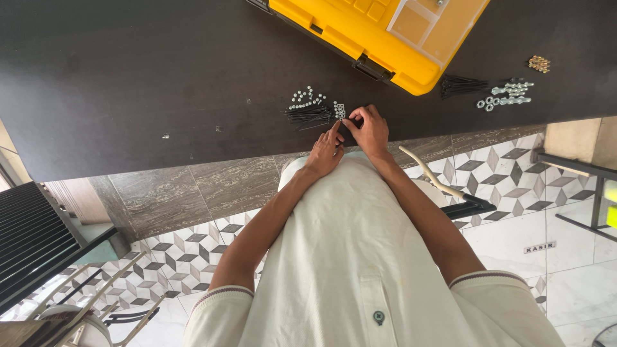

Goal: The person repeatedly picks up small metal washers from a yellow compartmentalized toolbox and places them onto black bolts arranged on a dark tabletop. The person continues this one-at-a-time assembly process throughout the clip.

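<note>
My left hand (325, 153) and my right hand (369, 130) meet at the near edge of a dark tabletop (141, 83). The fingertips of both hands pinch a small dark part between them; what it is cannot be made out. Just beyond the fingers lie a small cluster of silver nuts (339, 110), a bundle of thin black screws (308, 116) and a scatter of more silver nuts (304, 97).
A yellow parts case (360, 32) with a clear-lidded tray stands at the table's far side. To its right lie black screws (463, 85), silver hardware (508, 95) and brass pieces (539, 63). Patterned floor tiles, a chair and a black frame sit below the table.
</note>
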